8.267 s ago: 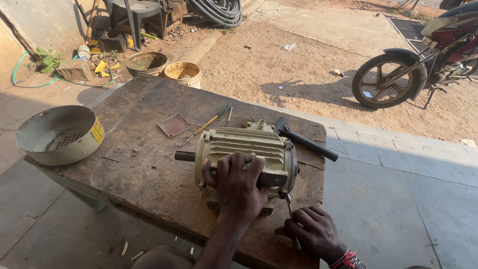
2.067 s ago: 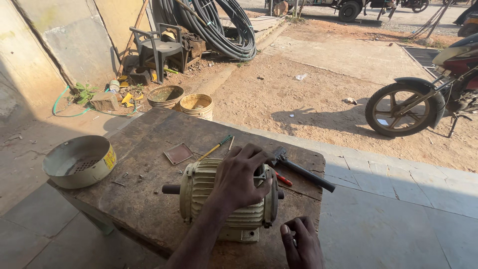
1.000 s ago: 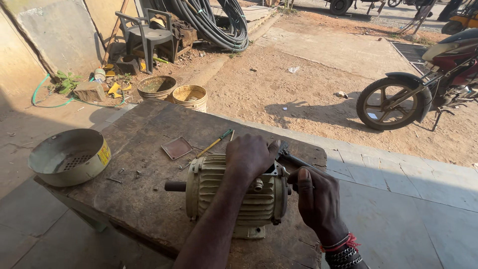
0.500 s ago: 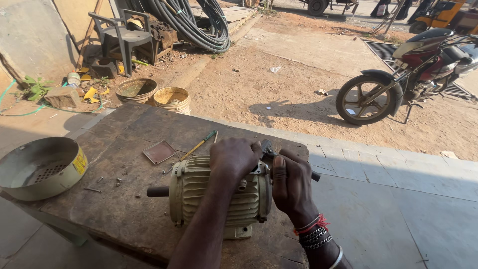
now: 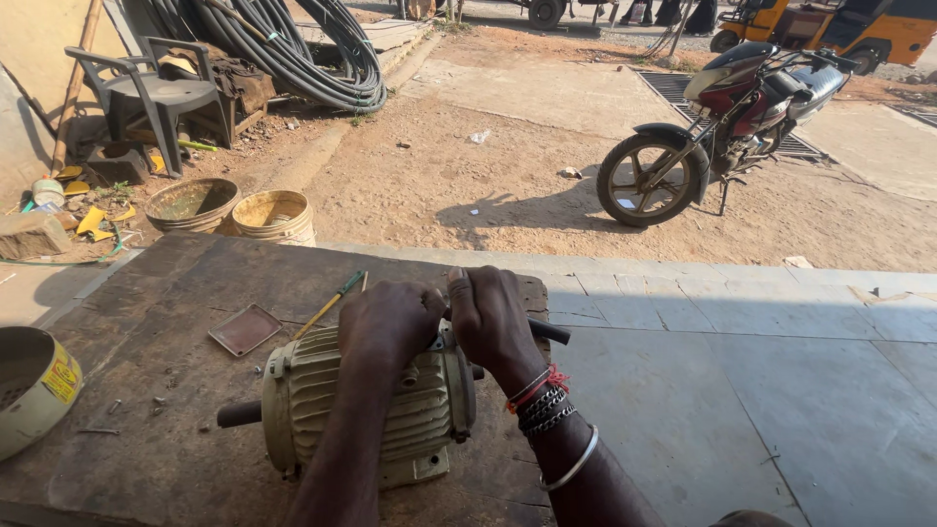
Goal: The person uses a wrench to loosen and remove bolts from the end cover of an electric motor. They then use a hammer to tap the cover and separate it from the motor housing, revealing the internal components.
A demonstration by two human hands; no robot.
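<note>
A cream ribbed electric motor [image 5: 322,400] lies on its side on a worn wooden table [image 5: 156,322], its dark shaft pointing left. My left hand [image 5: 390,322] rests on top of the motor near its right end cover. My right hand [image 5: 493,317] is closed around a tool with a dark handle [image 5: 549,332] that sticks out to the right, pressed against the motor's right end. The tool's tip is hidden behind my hands.
A small reddish plate [image 5: 245,329] and a green-yellow screwdriver [image 5: 332,303] lie behind the motor. A metal fan cover [image 5: 34,385] stands at the table's left edge. Two buckets [image 5: 273,215], a grey plastic chair [image 5: 156,98], coiled black pipe [image 5: 293,49] and a parked motorcycle [image 5: 722,117] lie beyond.
My right hand rose from the table's near edge, took hold of the dark-handled tool and brought it to the motor's right end. My left hand stayed on the motor.
</note>
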